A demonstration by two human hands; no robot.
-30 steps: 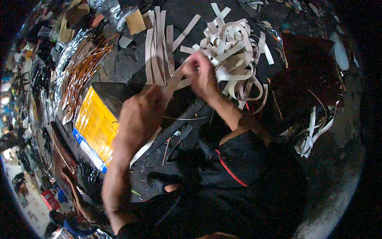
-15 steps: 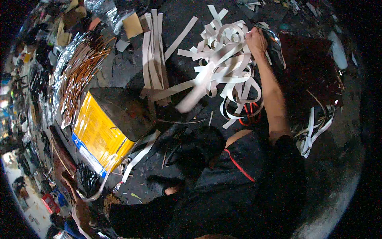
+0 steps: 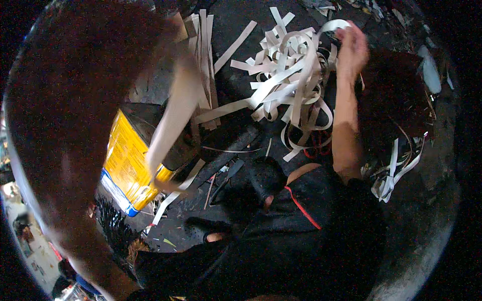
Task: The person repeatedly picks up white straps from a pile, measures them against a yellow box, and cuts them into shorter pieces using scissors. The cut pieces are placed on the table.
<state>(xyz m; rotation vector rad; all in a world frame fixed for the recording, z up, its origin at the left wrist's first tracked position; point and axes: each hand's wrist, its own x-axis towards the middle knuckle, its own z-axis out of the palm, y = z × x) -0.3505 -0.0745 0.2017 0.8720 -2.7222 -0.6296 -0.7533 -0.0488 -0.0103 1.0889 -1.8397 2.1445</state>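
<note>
While the right hand [image 3: 353,46] is pinching a strip [image 3: 333,24], the pile [image 3: 288,75] is lying leftward; for the left hand [image 3: 95,85], I cannot tell.

The place looks like a rough workshop, with materials spread straight over a dark floor [image 3: 228,93]. Toward one o'clock lies a tangled heap of pale strips [image 3: 288,80]; between eleven and twelve, a row of straight strips [image 3: 205,50] lies side by side, like stock in hand. A big yellow oblong tin [image 3: 128,158] stands at nine o'clock, a bundle of black bristly stuff [image 3: 114,218] at eight. A dark brown sheet [image 3: 394,98] spreads near two, and a bunch of pale offcuts [image 3: 385,186] lies between three and four. Small scraps [image 3: 321,7] litter the far rim at one. The exact trade cannot be told.
</note>
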